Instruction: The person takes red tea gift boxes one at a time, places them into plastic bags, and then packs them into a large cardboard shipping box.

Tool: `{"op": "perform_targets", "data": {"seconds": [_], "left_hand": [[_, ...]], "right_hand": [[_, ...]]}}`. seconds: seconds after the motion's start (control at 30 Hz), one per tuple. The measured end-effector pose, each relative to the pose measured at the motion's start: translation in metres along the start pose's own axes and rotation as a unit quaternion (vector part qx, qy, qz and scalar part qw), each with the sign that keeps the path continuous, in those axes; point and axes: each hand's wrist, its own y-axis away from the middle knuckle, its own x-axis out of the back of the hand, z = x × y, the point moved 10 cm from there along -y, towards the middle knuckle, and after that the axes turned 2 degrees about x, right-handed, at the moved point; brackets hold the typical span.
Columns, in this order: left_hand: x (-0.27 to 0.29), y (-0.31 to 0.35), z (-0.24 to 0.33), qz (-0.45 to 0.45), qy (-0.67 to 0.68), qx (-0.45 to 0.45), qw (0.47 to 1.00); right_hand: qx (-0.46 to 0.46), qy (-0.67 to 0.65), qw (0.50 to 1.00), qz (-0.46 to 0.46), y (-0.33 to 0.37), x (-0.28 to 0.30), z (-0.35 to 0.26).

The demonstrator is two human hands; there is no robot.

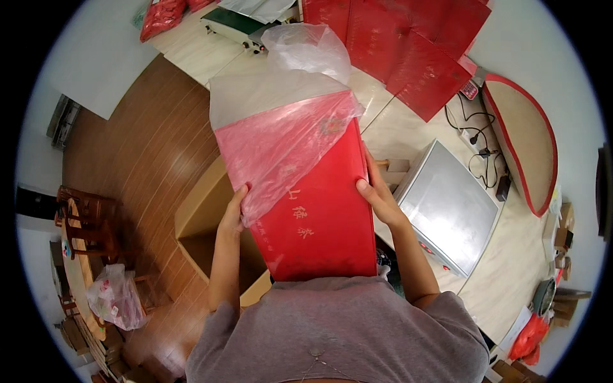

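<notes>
A large flat red gift box [325,217] with pale printed characters leans against my front, its far end pointing away from me. A clear plastic bag [274,143] covers its far and left part, the bag's edge running slantwise across the lid. Gripping the left side, my left hand [235,212] has its thumb on the plastic and its fingers hidden below. My right hand [381,199] holds the right edge, thumb on top and fingers along the side. Beyond the box, another crumpled plastic bag [310,51] lies on the white table [377,105].
An open cardboard carton [204,210] stands at lower left beneath the box. On the table are a silver-topped machine [450,207], red boxes [402,51], black cables [479,140] and a green-topped device [233,25]. Wooden chairs [92,230] stand far left on the brown floor.
</notes>
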Motion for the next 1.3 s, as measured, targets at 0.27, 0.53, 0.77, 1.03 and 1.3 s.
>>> {"op": "perform_targets", "data": {"seconds": [0.27,0.53,0.77,1.03,1.3], "left_hand": [[0.015,-0.017,-0.014,-0.015,0.082,-0.083,0.993],[0.009,-0.002,-0.017,-0.047,0.058,-0.078,0.994],[-0.007,0.015,-0.008,-0.033,0.003,-0.04,0.999],[-0.001,0.002,-0.02,-0.041,0.058,-0.07,0.995],[0.017,-0.011,-0.04,0.025,0.04,-0.027,0.999]], "right_hand": [[0.249,0.297,0.906,0.172,-0.064,0.042,-0.077],[0.327,0.131,0.906,0.236,-0.063,0.038,-0.072],[0.352,0.153,0.902,0.196,-0.08,0.026,-0.116],[0.482,0.16,0.827,0.24,-0.054,0.025,-0.126],[0.38,0.285,0.87,0.133,-0.034,0.016,-0.072]]}}
